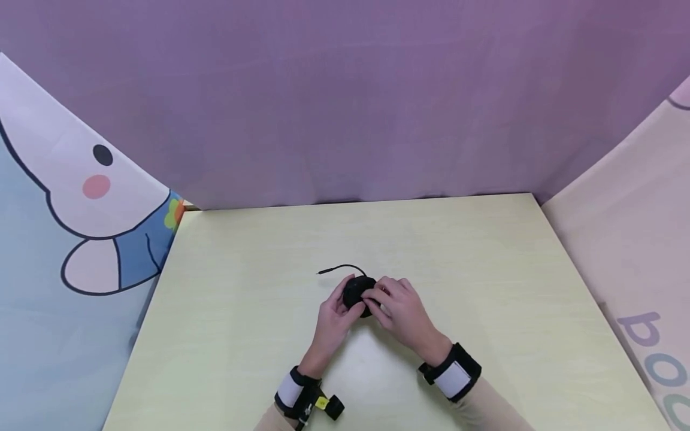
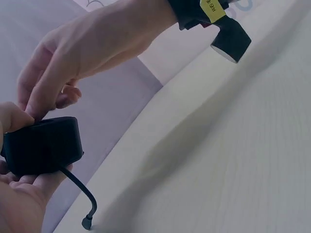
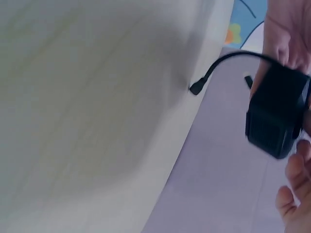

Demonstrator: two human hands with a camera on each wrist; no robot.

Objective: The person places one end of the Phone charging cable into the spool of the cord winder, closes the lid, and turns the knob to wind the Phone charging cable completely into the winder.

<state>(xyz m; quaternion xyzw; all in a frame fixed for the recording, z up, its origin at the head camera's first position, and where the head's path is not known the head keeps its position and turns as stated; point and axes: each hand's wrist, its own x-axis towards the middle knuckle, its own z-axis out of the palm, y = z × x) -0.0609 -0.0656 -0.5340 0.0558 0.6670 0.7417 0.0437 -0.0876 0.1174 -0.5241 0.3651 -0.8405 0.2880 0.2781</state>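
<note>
A black, round, thick-sided device (image 1: 356,291) with a short black cable is held up over the table, its broad face turned toward me. My left hand (image 1: 331,323) grips it from the left, thumb on the near edge and fingers behind. From the right, my right hand (image 1: 405,314) brings its bent fingers and thumb together on the face of the device. In the left wrist view those fingertips meet the top of the device (image 2: 46,145); what exactly they pinch is hidden. The cable (image 1: 345,266) curves out from the far side and ends in a small plug (image 3: 197,87).
A pale wood-grain table (image 1: 242,359) lies beneath both hands. Behind it rises a purple cloth backdrop (image 1: 345,108). Printed panels stand at the sides: a cartoon panel (image 1: 97,215) on the left and a pale lettered panel (image 1: 620,239) on the right.
</note>
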